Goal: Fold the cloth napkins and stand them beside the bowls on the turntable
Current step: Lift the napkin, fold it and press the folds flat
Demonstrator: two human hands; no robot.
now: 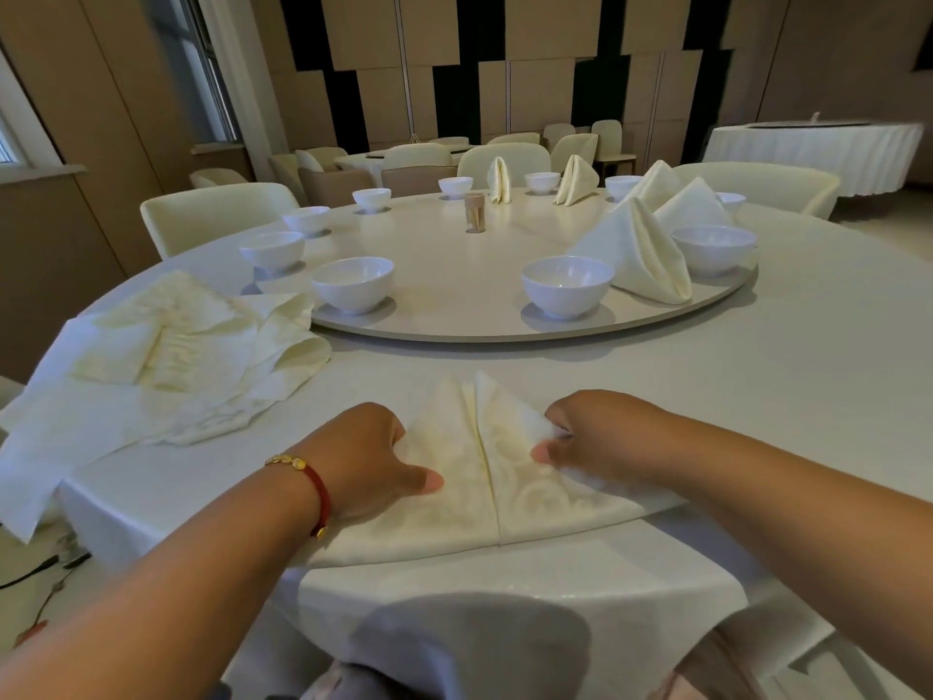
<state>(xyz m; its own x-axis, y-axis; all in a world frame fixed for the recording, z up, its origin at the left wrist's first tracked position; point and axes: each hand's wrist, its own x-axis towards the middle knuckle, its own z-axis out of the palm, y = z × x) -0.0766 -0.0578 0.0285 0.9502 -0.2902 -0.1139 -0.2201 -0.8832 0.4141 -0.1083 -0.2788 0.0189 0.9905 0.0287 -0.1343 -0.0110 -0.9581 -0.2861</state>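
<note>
Napkin half-folded under both hands

Napkin (484,477) flat on the tablecloth (757,396) at the near edge, folded to a triangle with its peak pointing away and a centre seam running between the two hands. Left hand (371,459) on the left flap: thumb (424,481) stretched flat over the cloth toward the seam, other fingers curled down over the flap's outer edge, tips hidden. Red cord bracelet (315,485) on that wrist. Right hand (595,437) on the right flap: thumb and curled fingers pinched together on a fold of cloth just right of the seam.

Beyond the fingertips, turntable (454,290) ringed with white bowls (352,284). Standing folded napkins (638,250) beyond and to the right of the right hand, each beside a bowl; more at the far rim. Toothpick holder (474,213) near the turntable's middle. Loose heap of unfolded napkins (192,356) beyond and left of the left hand, touching the turntable's edge. Chairs (217,209) around the far side.
</note>
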